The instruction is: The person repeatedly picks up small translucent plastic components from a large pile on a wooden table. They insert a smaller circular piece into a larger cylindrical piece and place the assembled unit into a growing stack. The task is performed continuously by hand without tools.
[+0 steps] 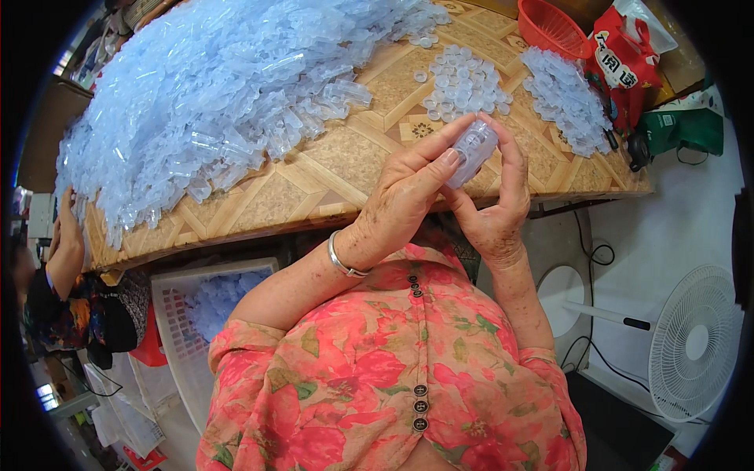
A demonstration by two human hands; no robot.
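Just past the table's near edge, I hold a small clear plastic bottle [477, 147] tilted between both hands. My left hand [404, 184] is closed on it, with the thumb along its side and the fingers reaching its upper end. My right hand [501, 216] pinches it too, fingertips at the top and thumb near the lower end. Beyond my hands lies a cluster of small round clear caps [463, 78]. A large heap of clear, bluish plastic pieces [228, 94] covers the table's left side. To the right sits a smaller pile of clear pieces [564, 102].
A red basket [550, 30], a red bag [626, 63] and a green bag [682, 129] line the table's right end. Under the table, a white crate [184, 314] holds clear pieces. At right stands a white fan [695, 343]. Another person's arm [67, 247] reaches in at far left.
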